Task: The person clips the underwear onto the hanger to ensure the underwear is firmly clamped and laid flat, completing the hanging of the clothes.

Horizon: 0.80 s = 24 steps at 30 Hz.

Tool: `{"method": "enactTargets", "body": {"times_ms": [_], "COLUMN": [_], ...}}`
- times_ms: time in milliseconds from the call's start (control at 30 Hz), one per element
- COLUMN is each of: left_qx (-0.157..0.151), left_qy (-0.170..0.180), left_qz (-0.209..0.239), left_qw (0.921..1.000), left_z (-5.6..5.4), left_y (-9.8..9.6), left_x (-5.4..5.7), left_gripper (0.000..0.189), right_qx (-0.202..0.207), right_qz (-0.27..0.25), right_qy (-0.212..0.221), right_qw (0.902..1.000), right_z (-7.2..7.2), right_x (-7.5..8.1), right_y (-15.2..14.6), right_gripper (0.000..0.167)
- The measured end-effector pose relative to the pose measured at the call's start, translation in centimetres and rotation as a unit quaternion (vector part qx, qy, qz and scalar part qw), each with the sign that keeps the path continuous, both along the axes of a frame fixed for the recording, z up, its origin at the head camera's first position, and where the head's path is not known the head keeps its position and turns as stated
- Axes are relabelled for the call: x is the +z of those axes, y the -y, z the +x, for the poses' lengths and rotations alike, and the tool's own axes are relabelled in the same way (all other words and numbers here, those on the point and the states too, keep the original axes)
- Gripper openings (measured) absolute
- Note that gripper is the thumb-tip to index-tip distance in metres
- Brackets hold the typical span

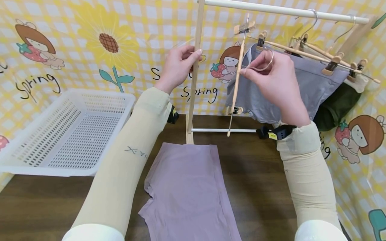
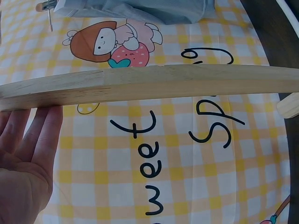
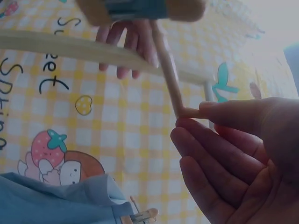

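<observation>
My left hand (image 1: pixel 179 67) grips the upright wooden post (image 1: pixel 196 77) of a clothes rack, thumb at the front and fingers behind. In the left wrist view, the fingertips go behind that post (image 2: pixel 154 84). My right hand (image 1: pixel 275 75) pinches the hook of a wooden clip hanger (image 1: pixel 238 73) near its bar. The hanger stands nearly upright, with one clip (image 1: pixel 244 27) at the top and another at the bottom; no garment is on it. Lavender trousers (image 1: pixel 188 187) lie spread on the table below.
A white rail (image 1: pixel 256 6) tops the rack. Grey shorts (image 1: pixel 280 87) and a dark green garment (image 1: pixel 339 107) hang from it on clip hangers at the right. A white perforated basket (image 1: pixel 87 137) stands at the left. Printed yellow checked cloth covers the walls behind the brown table (image 1: pixel 256 187).
</observation>
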<state>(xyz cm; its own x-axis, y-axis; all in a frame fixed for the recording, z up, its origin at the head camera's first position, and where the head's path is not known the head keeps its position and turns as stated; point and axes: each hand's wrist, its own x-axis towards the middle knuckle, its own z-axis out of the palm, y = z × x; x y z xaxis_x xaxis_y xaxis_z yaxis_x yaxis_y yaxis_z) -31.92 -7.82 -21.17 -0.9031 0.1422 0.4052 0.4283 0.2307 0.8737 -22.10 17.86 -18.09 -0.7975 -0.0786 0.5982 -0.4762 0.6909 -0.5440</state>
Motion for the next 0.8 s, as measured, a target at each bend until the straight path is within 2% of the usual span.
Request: {"method": "enactTargets", "body": {"times_ms": [400,633,800], "left_qx": [-0.003,0.001,0.001], "left_qy": [-0.005,-0.006,-0.004], "left_qz": [0.001,0.001,0.004], "left_qw": [1.0,1.0,1.0], "left_z": [0.0,0.0,-0.1], "left_y": [0.0,0.0,-0.1], "left_x": [0.0,0.1,0.0], "left_gripper": [0.039,0.038,0.037], "right_qx": [0.04,0.066,0.069], "right_qz": [-0.039,-0.019,-0.015], "right_qy": [0.004,0.004,0.012], "right_qw": [0.9984,0.9977,0.9974], "right_z": [3.0,4.1,4.9], "right_x": [-2.9,-4.8,-6.0], "right_y": [-0.1,0.0,0.1], "right_gripper": [0.023,0.018,0.017]}}
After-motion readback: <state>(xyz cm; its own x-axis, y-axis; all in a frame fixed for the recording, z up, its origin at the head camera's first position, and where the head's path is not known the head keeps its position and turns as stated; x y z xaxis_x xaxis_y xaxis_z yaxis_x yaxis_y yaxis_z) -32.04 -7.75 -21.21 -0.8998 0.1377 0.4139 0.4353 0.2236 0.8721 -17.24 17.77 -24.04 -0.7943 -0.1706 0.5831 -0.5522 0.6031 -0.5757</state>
